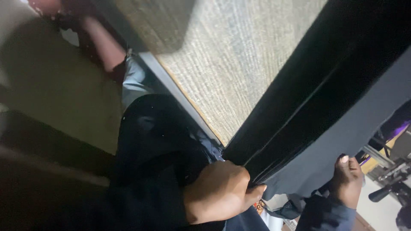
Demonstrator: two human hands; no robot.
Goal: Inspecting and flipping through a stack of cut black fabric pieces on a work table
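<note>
At the far left, dim tan ground and a dark band blur together, and another person's bare forearm (pixel 100 42) shows near the top. Next comes dark clothing (pixel 150 141). The left hand (pixel 220 192) is curled shut, pinching the folded edge of the dark grey-blue cloth (pixel 342 124) between thumb and fingers. Behind it lies a woven beige surface (pixel 231 55). The cloth runs as a taut diagonal fold from upper right down to both hands. The right hand (pixel 346 179) closes on the cloth's lower edge, thumb on top. Metal equipment (pixel 391 171) stands at the far right.
</note>
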